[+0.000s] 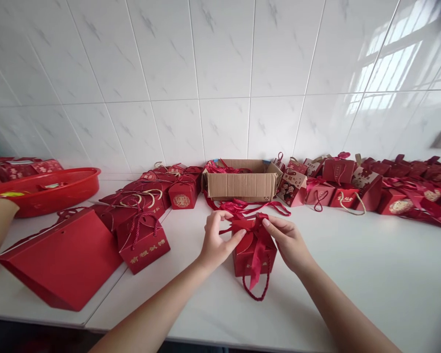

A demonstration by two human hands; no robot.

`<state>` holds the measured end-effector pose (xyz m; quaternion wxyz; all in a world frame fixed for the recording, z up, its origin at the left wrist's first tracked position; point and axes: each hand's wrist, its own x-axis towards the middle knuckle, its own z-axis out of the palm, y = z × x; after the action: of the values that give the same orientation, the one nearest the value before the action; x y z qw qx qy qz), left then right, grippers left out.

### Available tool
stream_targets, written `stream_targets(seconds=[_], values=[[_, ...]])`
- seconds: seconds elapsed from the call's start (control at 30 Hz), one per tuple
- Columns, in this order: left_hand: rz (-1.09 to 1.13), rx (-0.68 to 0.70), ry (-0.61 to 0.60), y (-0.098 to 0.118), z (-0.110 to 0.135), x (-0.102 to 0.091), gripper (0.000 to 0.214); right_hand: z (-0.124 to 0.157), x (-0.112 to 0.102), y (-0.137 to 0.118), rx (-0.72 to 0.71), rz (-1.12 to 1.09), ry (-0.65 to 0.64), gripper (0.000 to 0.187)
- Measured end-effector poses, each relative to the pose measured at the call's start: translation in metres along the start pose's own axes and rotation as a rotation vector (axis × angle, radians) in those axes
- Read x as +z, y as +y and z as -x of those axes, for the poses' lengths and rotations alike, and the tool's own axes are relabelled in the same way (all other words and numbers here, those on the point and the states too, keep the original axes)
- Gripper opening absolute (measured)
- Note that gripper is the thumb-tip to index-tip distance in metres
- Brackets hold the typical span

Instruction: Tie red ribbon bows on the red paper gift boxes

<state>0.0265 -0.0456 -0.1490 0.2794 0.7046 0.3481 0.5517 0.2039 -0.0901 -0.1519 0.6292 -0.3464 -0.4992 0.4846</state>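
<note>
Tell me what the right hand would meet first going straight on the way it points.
The right hand would first meet the red ribbon it touches, atop the small red box; beyond, possibly the left hand, though depth is unclear.

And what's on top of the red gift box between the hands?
A red ribbon lies over the gift box, one end hanging down its front; the right hand pinches the ribbon and the left hand touches it. Ribbon and hands hide part of the top.

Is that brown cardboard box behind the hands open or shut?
Open: the cardboard box has an uncovered top, with red ribbons showing inside.
</note>
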Motion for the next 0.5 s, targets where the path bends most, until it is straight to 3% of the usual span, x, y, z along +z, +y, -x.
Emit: stream_targets(seconds=[0.1, 0.3, 0.5], values=[[0.004, 0.059, -0.015, 0.013, -0.008, 0.0, 0.026, -0.002, -0.001, 0.003, -0.005, 0.016, 0.024, 0.023], [0.098, -0.076, -0.217, 0.037, -0.023, 0.013, 0.025, -0.004, 0.0, 0.005, -0.018, 0.042, 0.015, 0.027], [0.093, -0.142, -0.257, 0.043, -0.026, 0.021, 0.017, 0.0, 0.002, -0.006, -0.048, 0.072, -0.003, 0.028]])
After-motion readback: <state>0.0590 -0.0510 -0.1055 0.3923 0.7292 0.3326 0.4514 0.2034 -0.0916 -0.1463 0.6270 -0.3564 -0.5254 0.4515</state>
